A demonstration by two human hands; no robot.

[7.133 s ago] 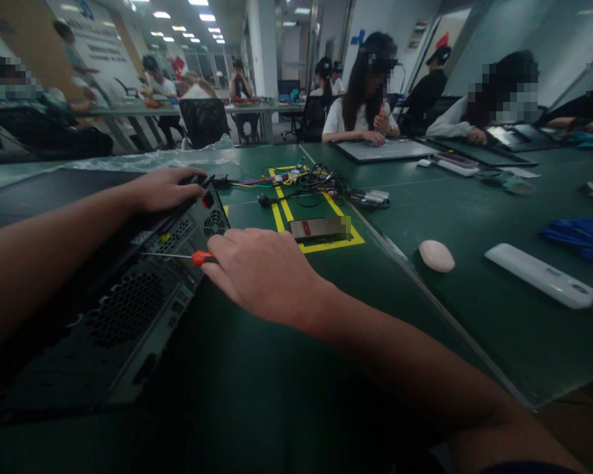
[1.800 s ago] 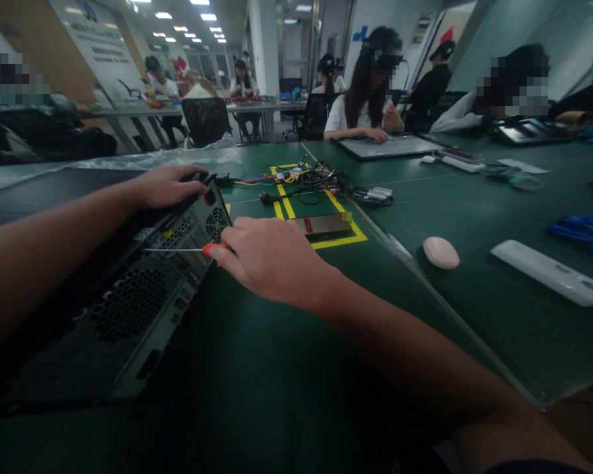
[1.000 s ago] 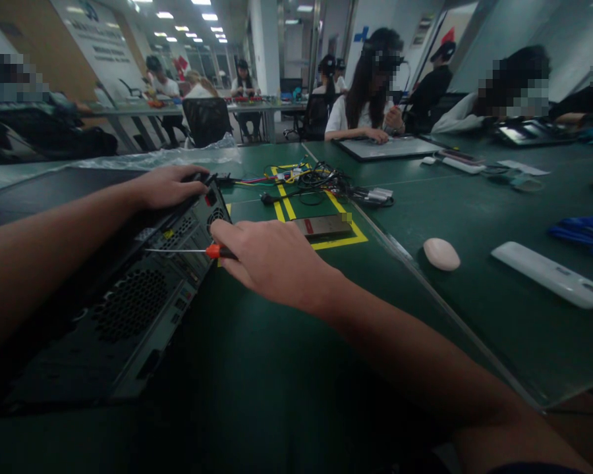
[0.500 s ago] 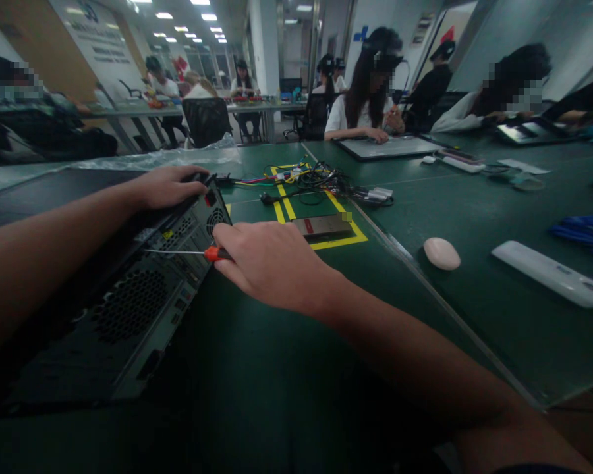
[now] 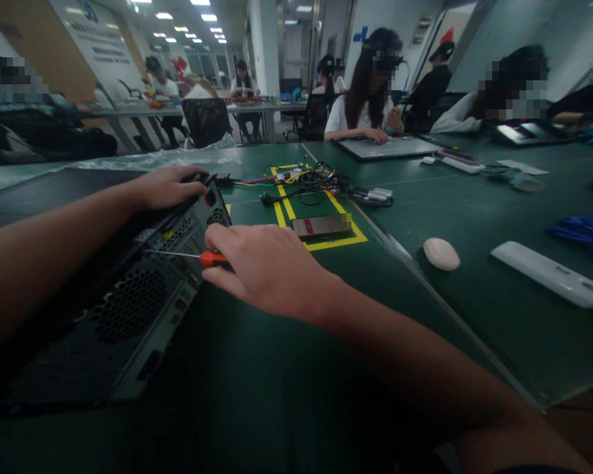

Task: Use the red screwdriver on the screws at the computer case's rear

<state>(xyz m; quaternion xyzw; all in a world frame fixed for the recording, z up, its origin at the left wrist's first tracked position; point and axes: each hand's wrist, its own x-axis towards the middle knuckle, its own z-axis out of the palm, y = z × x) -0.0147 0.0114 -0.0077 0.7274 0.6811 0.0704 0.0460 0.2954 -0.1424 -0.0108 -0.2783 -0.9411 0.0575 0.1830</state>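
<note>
A black desktop computer case [image 5: 128, 303] stands tilted at the left, its metal back panel with round vent holes and ports facing me. My left hand [image 5: 170, 187] holds the case's upper edge near the far corner, fingers and thumb bent over it. My right hand [image 5: 271, 266] is closed around the orange and black handle of a screwdriver [image 5: 210, 259]. The thin shaft points left, and its tip meets the back panel close to the case's upper edge. Whatever lies under the tip is too small to make out.
Beyond the case lie a tangle of cables [image 5: 326, 176] and a dark phone [image 5: 321, 226] within yellow tape lines. To the right are a pale rounded mouse-like object [image 5: 441, 254], a long white device [image 5: 548, 273] and blue cloth [image 5: 583, 234]. Other people sit across the table.
My right hand has shifted slightly left and its grip on the screwdriver handle has turned a little. The tip stays at the same spot, and my left hand has not moved.
</note>
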